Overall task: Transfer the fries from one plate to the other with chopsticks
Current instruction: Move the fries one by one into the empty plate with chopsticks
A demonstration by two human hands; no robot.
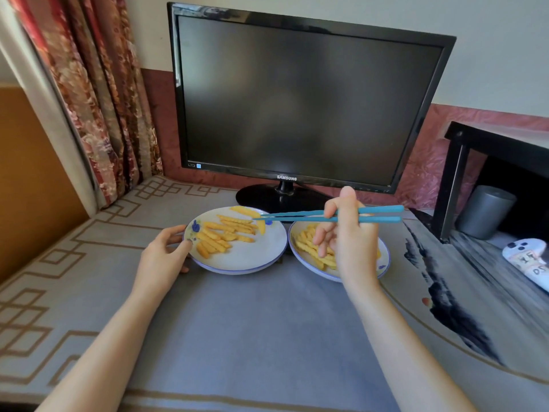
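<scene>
Surface [252, 337]: being covered by a grey cloth with a brown key-pattern border running along the left edge.

Left plate [263, 252]: white with a blue rim, being kept near the middle of the far edge, just before the monitor foot. Its right rim is touching or all but touching the right plate; which cannot be told.

Right plate [383, 263]: same kind, being kept just right of the first, partly hidden by the right hand.

Fries [219, 236]: crinkle-cut and yellow, being carried on both plates. One heap is lying across the left half of the left plate. A second heap [307, 248] is lying on the left half of the right plate.

Fry [261, 227]: a single piece, standing almost upright just under the chopstick tips, over the far part of the left plate. Whether it is being pinched cannot be told.

Chopsticks [380, 214]: blue, a pair, being held nearly level above the plates. Tips are pointing left over the left plate, close together; butts are pointing toward the right edge.

Right hand [347, 242]: being kept above the right plate, fingers curled round the chopsticks near their middle.

Left hand [163, 257]: gripping the left rim of the left plate, thumb on top.

Monitor [297, 99]: black, screen dark, being kept at the far edge.

Curtain [98, 99]: flowered, hanging beyond the far left corner.

Shelf [463, 162]: black, being kept at the right edge, with a grey cup [484, 212] under it.
</scene>
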